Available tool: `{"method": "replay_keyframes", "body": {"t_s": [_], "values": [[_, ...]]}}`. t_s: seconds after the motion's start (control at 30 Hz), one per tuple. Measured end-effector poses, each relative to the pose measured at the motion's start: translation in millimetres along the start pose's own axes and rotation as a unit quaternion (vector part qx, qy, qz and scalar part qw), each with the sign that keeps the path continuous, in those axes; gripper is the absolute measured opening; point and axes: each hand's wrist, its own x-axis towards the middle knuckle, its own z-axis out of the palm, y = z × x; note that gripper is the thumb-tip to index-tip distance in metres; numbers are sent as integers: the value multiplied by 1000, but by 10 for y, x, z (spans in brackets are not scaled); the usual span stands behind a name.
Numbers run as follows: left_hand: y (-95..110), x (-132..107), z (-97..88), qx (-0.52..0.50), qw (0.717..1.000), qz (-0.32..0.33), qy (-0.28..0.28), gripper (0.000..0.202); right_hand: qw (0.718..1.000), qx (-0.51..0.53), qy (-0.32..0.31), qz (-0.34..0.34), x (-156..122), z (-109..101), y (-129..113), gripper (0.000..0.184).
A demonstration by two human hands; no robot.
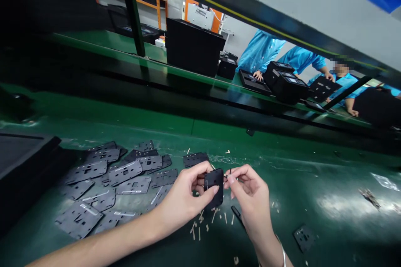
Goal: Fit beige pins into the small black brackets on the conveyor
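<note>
left hand [183,198] grips black plate [214,185] | right hand [250,194] fingers pinch its edge (green table [313,187])

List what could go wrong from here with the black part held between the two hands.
1. The black part is pinched only by the fingertips of the left hand and right hand above the green table, so it might slip and drop.
2. Pale scraps lie scattered just below, and a small piece that falls there could be hard to find.
3. The flat dark plates overlap loosely beside the left forearm, which could sweep them aside.
</note>
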Motion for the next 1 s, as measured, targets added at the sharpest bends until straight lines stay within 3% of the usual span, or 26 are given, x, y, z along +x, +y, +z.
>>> {"method": "replay_keyframes", "body": {"t_s": [0.37, 1.0], "values": [[-2, -38, -8, 114, 993, 36, 2, 11, 999, -34, 20, -7, -8, 51, -48, 8], [74, -57, -37, 83, 996, 18, -29, 13, 1000, -21, -5, 13, 5, 13, -21, 8]]}}
